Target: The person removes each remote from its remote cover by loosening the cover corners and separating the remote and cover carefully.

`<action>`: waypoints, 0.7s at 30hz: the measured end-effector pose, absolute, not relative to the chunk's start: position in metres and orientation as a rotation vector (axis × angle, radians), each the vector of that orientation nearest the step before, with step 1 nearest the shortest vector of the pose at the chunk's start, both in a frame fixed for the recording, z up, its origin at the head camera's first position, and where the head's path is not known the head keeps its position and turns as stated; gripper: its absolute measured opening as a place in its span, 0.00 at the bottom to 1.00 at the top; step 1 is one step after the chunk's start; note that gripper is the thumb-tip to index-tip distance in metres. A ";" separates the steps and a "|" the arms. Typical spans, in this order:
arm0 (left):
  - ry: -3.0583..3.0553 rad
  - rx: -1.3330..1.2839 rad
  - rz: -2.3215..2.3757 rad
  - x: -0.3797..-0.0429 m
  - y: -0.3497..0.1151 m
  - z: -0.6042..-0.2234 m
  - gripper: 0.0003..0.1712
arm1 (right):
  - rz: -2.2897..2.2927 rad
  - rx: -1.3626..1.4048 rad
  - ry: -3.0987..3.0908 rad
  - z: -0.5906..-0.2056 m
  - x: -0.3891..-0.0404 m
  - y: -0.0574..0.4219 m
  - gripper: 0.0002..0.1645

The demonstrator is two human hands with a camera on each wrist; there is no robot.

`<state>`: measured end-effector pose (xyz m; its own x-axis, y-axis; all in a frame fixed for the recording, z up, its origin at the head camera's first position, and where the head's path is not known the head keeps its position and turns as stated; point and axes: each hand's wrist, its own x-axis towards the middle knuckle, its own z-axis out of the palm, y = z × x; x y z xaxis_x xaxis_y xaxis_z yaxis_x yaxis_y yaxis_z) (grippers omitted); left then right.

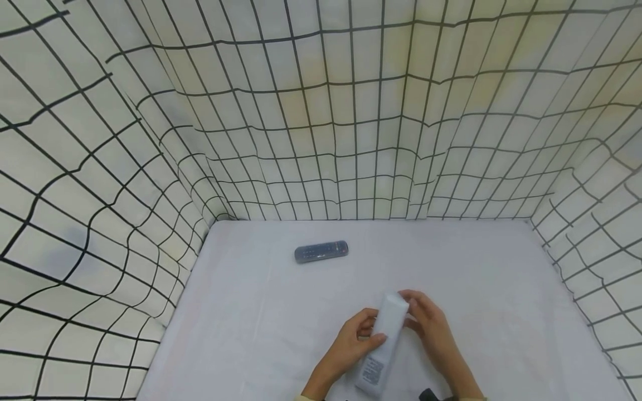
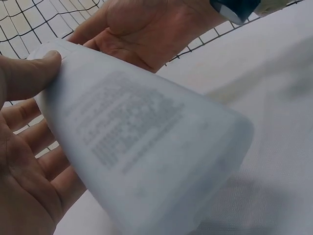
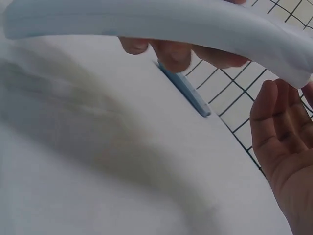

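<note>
A long, flat white packet (image 1: 391, 326) with a block of dark print near its close end is held tilted over the white table. My left hand (image 1: 353, 344) grips its left edge, thumb on the printed face and fingers behind, as the left wrist view of the packet (image 2: 146, 127) shows. At the far end, my right hand (image 1: 433, 328) has its fingertips on the right corner. In the right wrist view, its curled fingers (image 3: 274, 122) come up to the packet's end, and the packet (image 3: 146, 19) appears edge-on and slightly bent.
A dark remote control (image 1: 321, 252) lies farther back on the white-covered table (image 1: 241, 312), left of the hands. White walls with a black grid (image 1: 341, 139) enclose the table at the back and both sides. A dark object (image 1: 428, 394) shows by the right wrist.
</note>
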<state>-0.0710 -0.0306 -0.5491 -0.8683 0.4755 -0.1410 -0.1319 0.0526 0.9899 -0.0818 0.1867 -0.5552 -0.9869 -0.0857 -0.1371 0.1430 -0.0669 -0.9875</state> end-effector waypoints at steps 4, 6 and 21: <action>1.920 0.358 1.830 -0.071 -0.031 -0.548 0.23 | -2.113 -0.045 2.074 -0.549 -0.086 0.194 0.23; 1.937 0.359 1.807 -0.070 -0.032 -0.548 0.22 | -2.062 -0.096 2.102 -0.546 -0.089 0.197 0.21; 1.961 0.390 1.771 -0.069 -0.031 -0.544 0.20 | -1.913 -0.262 2.139 -0.535 -0.098 0.209 0.12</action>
<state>-0.0688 -0.0306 -0.5439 -0.8510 0.5033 -0.1497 -0.0980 0.1278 0.9869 -0.0983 0.2088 -0.5352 -0.9503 -0.3029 -0.0721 0.0379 0.1172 -0.9924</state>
